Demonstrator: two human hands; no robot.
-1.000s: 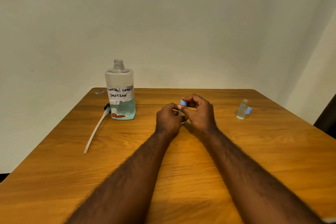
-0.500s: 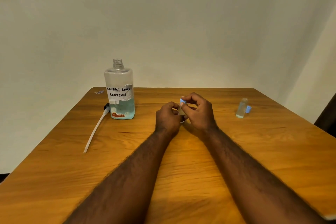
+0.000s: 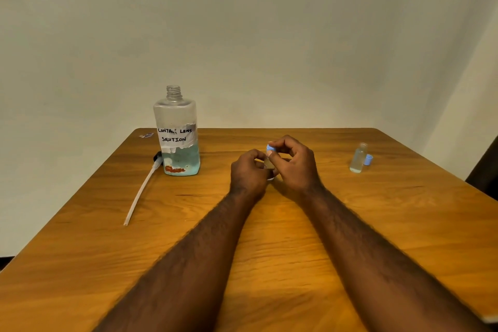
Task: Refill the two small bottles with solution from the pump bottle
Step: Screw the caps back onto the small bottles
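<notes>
L hand (image 3: pixel 249 172) grips small bottle (image 3: pixel 267 163) btwn both hands, R hand (image 3: pixel 296 167) pinches its blue cap (image 3: pixel 270 147): hold btl upright, twist cap w/ fingertips only; pump bottle (image 3: pixel 179 143) stands left of hands.

We're in a plain indoor room, and it looks more like a home corner than a lab. A bare off-white wall (image 3: pixel 242 35) runs behind a glossy orange-brown wooden worktop (image 3: pixel 107 250) and meets a second wall at the right. The telling detail is the clear square plastic pump bottle (image 3: pixel 176 116). Its white tape label (image 3: pixel 176 135) is hand-lettered "CONTACT LENS SOLUTION", a homemade touch.
</notes>
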